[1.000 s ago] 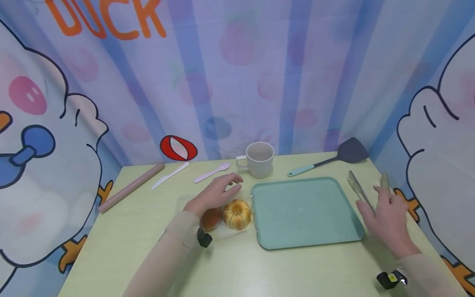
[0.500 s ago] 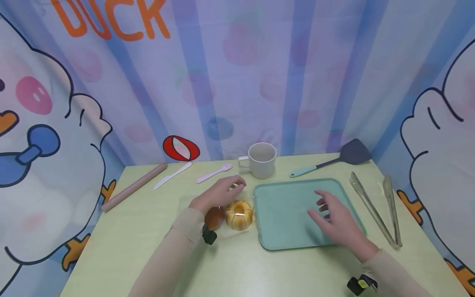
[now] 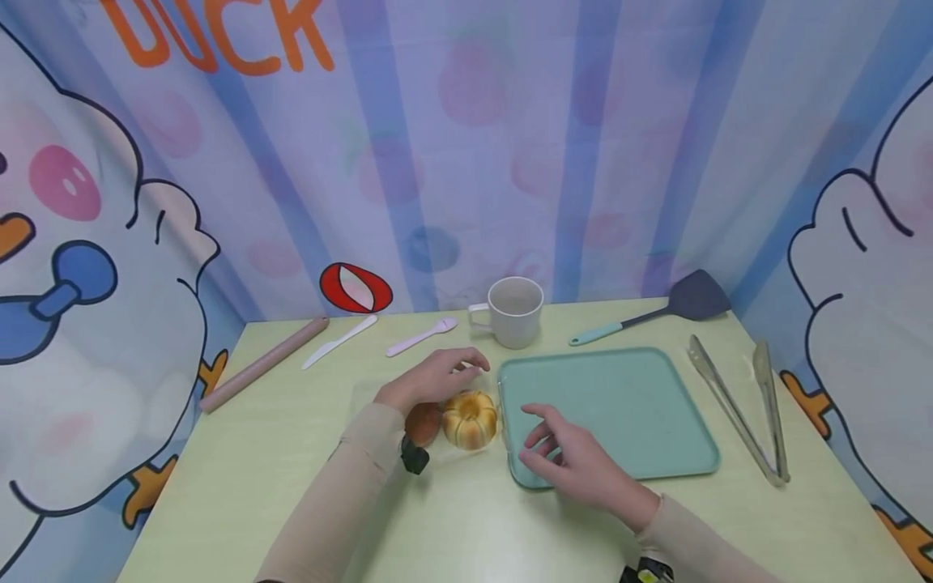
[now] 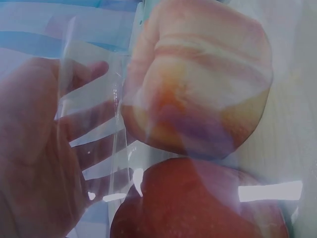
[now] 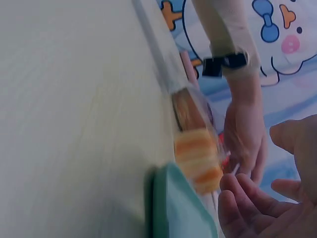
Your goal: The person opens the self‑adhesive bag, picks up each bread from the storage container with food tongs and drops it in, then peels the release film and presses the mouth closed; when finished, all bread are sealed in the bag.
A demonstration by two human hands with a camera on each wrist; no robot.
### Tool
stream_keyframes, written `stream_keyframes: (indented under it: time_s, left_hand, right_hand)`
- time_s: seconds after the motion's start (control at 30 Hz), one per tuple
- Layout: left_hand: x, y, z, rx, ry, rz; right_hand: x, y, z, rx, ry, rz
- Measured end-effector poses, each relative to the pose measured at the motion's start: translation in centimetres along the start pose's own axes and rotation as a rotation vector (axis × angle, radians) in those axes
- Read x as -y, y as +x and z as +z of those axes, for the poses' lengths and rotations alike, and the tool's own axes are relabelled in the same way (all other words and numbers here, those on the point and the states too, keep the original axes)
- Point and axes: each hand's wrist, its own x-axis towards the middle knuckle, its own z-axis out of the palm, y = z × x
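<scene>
My left hand is above and behind two breads, its fingers bent loosely over clear plastic. In the left wrist view the fingers show through this clear plastic; whether they touch it I cannot tell. Under it lie a ridged golden bread with a hollow in its top and a smooth brown bun, partly hidden by my wrist. My right hand hovers over the left part of the green tray, fingers slightly bent, holding nothing. In the right wrist view it faces the golden bread.
Metal tongs lie spread right of the tray. Along the back are a spatula, a light mug, a lilac spoon and a white knife. A pink rolling pin lies at the left edge.
My right hand has left the tongs and moved left across the tray towards the breads. The tongs lie on the table. My left hand has barely moved.
</scene>
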Motion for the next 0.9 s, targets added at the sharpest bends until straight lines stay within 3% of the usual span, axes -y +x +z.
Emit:
stream_keyframes:
  time_s: [0.4, 0.63, 0.9]
  left_hand:
    - [-0.8, 0.4, 0.1, 0.066, 0.018, -0.019]
    - [-0.7, 0.9, 0.3, 0.077, 0.086, 0.009]
    - [-1.0, 1.1, 0.3, 0.085, 0.085, 0.004]
  right_hand:
    - [2.4, 0.4, 3.5, 0.146, 0.307, 0.084]
    - [2.6, 0.7, 5.3, 0.147, 0.373, 0.168]
    - [3.1, 0.7, 6.2, 0.138, 0.417, 0.299]
